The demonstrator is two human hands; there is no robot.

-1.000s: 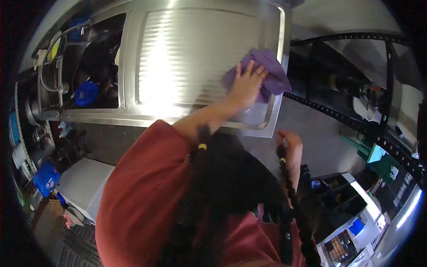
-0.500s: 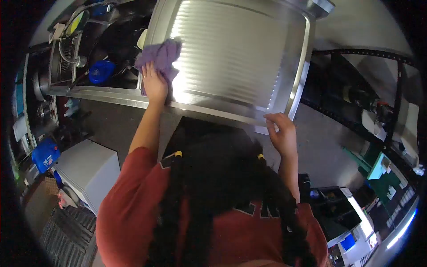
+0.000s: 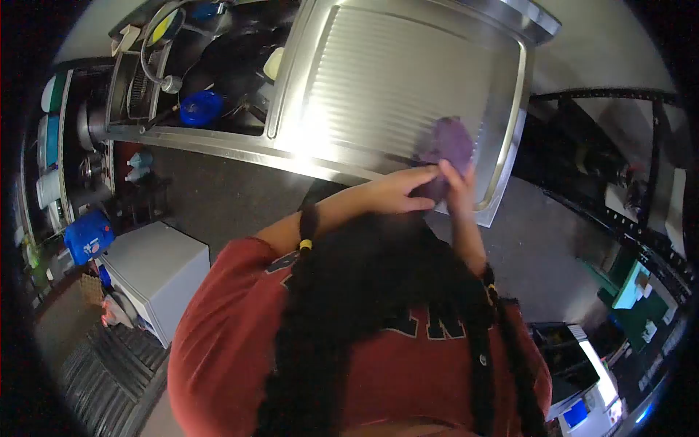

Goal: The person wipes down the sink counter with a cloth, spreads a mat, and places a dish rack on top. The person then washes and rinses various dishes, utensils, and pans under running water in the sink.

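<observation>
Crumpled, dusky purple cloth (image 3: pixel 453 141)

A capital N shows on the chest of the red shirt (image 3: pixel 408 386).
The N is part of large dark lettering (image 3: pixel 447 329) edged in a pale outline; an upright stroke beside it may be an I, and a further fragment next to that is too covered to read. Another outlined piece near the shoulder, beside the braid (image 3: pixel 291 313), is likewise cut off and cannot be made out. The blue bag (image 3: pixel 89 229) at the left bears a small pale mark (image 3: pixel 92 246), too small to tell whether it holds any words.
</observation>
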